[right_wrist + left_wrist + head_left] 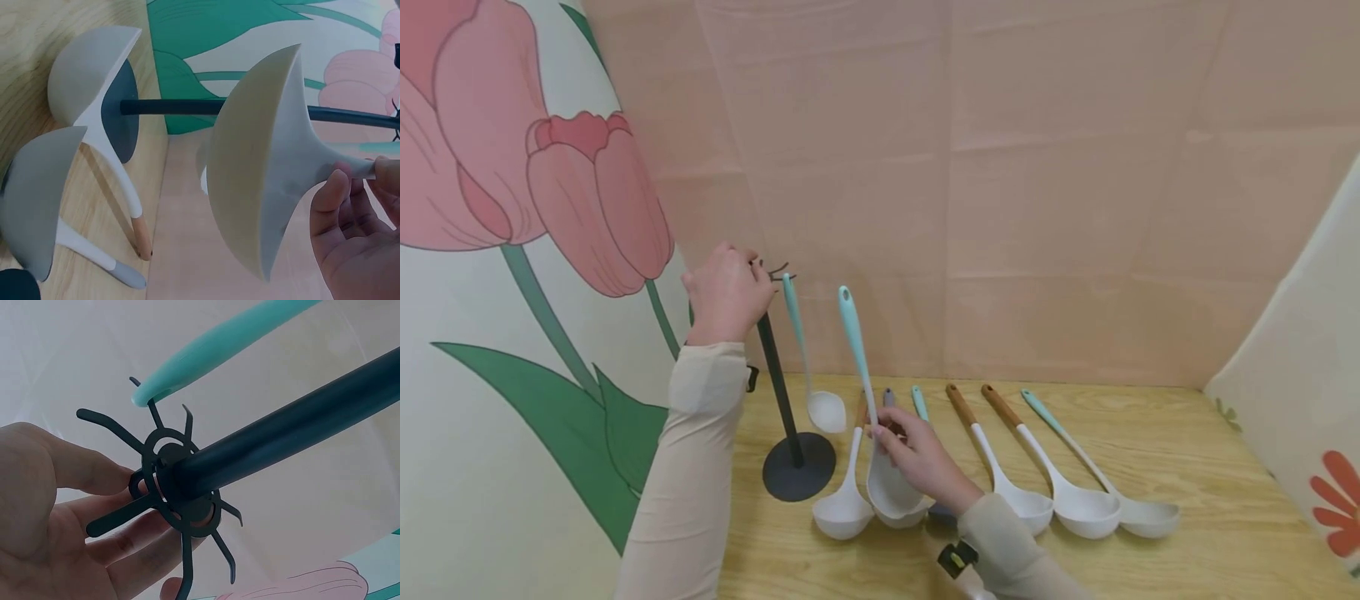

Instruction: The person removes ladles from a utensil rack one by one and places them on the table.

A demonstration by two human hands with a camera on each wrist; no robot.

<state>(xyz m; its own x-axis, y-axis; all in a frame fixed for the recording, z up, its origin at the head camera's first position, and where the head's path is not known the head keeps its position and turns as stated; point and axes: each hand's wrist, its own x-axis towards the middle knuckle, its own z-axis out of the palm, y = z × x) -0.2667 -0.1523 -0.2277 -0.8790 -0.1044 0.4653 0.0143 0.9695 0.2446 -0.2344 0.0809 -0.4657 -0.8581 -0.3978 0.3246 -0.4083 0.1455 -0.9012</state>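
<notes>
My left hand (730,292) grips the top of a black utensil stand (781,392). In the left wrist view, its thumb and fingers hold the hooked ring (149,464) at the head of the post. One ladle with a turquoise handle (793,308) hangs from a hook there, its white bowl (827,412) down. To the right of the stand, my right hand (925,458) pinches the neck of another ladle (852,325), whose turquoise handle with an end hole points upward. The right wrist view shows this ladle's pale bowl (244,162) raised above the table.
On the wooden table (1210,450) several ladles lie in a row: one with a wooden handle (844,510) at the left, two more wooden-handled ones (1086,510) and a turquoise-handled one (1150,517) at the right. A pinkish cloth (1037,208) hangs behind.
</notes>
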